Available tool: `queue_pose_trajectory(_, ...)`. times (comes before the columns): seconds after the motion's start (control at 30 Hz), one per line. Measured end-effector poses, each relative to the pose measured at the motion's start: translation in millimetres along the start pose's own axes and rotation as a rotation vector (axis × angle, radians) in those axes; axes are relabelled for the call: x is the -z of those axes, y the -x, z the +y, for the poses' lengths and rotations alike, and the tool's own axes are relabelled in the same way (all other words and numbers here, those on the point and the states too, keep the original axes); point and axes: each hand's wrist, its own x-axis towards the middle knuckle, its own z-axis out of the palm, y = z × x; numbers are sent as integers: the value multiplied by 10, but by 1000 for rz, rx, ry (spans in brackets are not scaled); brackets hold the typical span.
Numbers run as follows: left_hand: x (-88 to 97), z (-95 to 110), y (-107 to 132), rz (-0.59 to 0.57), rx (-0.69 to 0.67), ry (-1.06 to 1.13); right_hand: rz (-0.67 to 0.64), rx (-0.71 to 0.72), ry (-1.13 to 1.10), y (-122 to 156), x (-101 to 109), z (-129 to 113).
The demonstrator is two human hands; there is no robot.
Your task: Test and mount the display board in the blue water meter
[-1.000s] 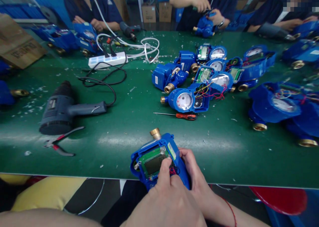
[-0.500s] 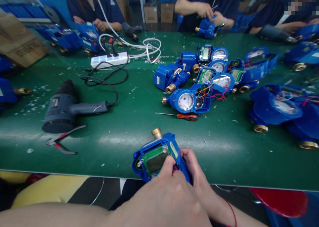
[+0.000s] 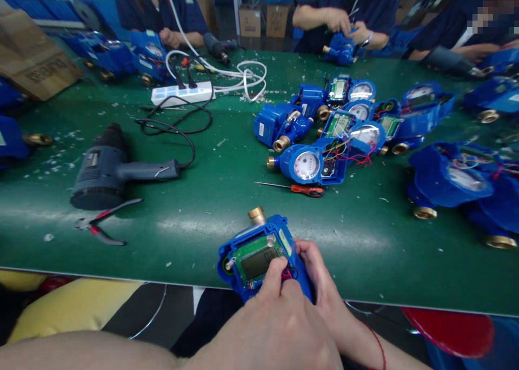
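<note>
A blue water meter (image 3: 248,246) lies at the near edge of the green table (image 3: 194,218), its cover off. A green circuit board with a grey display faces up, and a brass fitting (image 3: 257,215) points away from me. My left hand (image 3: 279,326) comes over the meter from below, fingers curled, with the fingertips pressed on the board beside some red wires. My right hand (image 3: 320,275), a red string at its wrist, wraps round the meter's right side.
A grey heat gun (image 3: 109,170) and red-handled pliers (image 3: 101,224) lie to the left. An orange-handled screwdriver (image 3: 295,189) lies ahead, with a pile of several open blue meters (image 3: 336,137) behind it. A white power strip (image 3: 182,93) sits further back. Other people's hands work along the far edge.
Both hands stay on the meter. My left fingertips have shifted slightly on the board, and the view has drifted a little.
</note>
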Motion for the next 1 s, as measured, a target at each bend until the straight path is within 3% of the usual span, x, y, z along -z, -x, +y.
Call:
queue_pose_trajectory(0.23, -73, 25, -39, -17, 12, -37, -12, 20, 51, 6, 18, -1)
queue_pose_trajectory(0.4, 152, 64, -72, -47, 8, -89, -27, 4, 38, 19, 20, 3)
queue_pose_trajectory(0.6, 479, 64, -185, -195, -63, -207, -15, -7, 35, 11, 25, 46)
queue_pose_trajectory(0.73, 511, 64, -259, -292, -99, -231, -7, 32, 15, 2, 6, 50)
queue_pose_trajectory(1.0, 515, 69, -300, -282, -96, -261, 15, 0, 99, 13, 12, 32)
